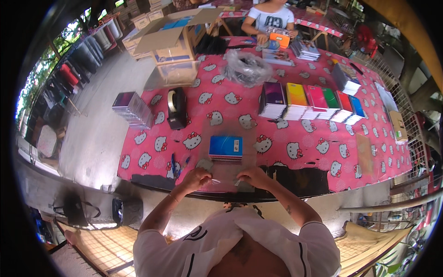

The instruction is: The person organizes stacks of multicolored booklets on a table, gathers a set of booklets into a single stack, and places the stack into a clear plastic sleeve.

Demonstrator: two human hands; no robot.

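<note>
A small stack of blue spiral notebooks (225, 147) lies at the near middle of the table, its coil edge toward me. Clear plastic (230, 127), a sheet or a bag, stretches around the stack and down to the table edge; whether the notebooks are inside it or on top, I cannot tell. My left hand (198, 179) pinches the plastic's near left corner. At the near right corner my right hand (253, 177) is closed on the same plastic. Both hands are apart from the notebooks. Left of the stack lie two pens (174, 164).
A black tape dispenser (176, 108) stands behind the pens, with wrapped notebooks (132, 109) at the left edge. Colourful notebook stacks (307, 102) line the right. Crumpled plastic (247, 68) and an open carton (173, 44) sit farther back. Across the table, another person (270, 21) handles notebooks.
</note>
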